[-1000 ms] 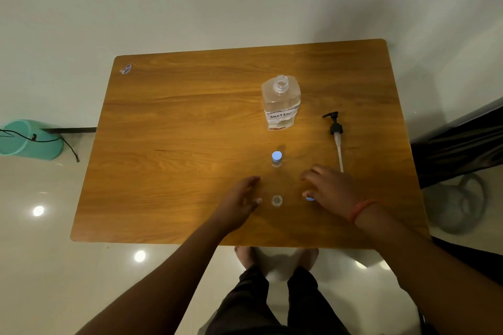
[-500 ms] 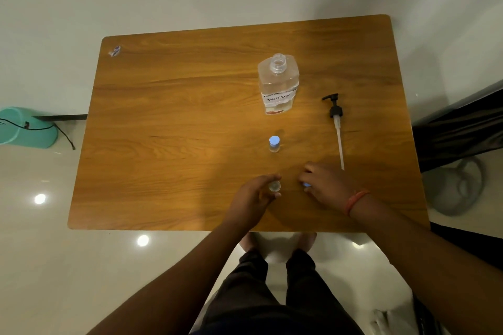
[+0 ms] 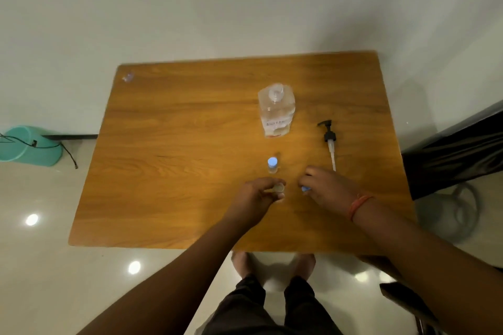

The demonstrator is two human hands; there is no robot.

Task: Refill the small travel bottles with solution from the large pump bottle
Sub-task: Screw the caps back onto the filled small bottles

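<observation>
Left hand (image 3: 254,197) has just closed its grip on the open small bottle (image 3: 278,188) near the bench (image 3: 174,144) front edge, right hand (image 3: 328,190) now pinching the blue cap (image 3: 305,189) beside it, so capping looks next; second capped bottle (image 3: 272,165) and uncapped large bottle (image 3: 276,111) stand behind, pump (image 3: 329,141) lying toward the right edge.

A rectangular wooden table (image 3: 174,160) stood against the wall. On it, toward the far side and right of centre, stood a large clear plastic bottle (image 3: 276,113) with an open neck. To its right lay a black-headed pump with a white tube (image 3: 329,141), tube pointing toward the person. Nearer than the large bottle stood a small clear travel bottle with a blue cap (image 3: 272,165). Nearer still, the left hand (image 3: 255,196) held an uncapped small clear bottle (image 3: 279,189), and just right of it the right hand (image 3: 326,188) held a small blue cap (image 3: 305,189) at the tabletop. Left of the table, on the floor, lay a round teal plastic bucket (image 3: 30,145).
</observation>
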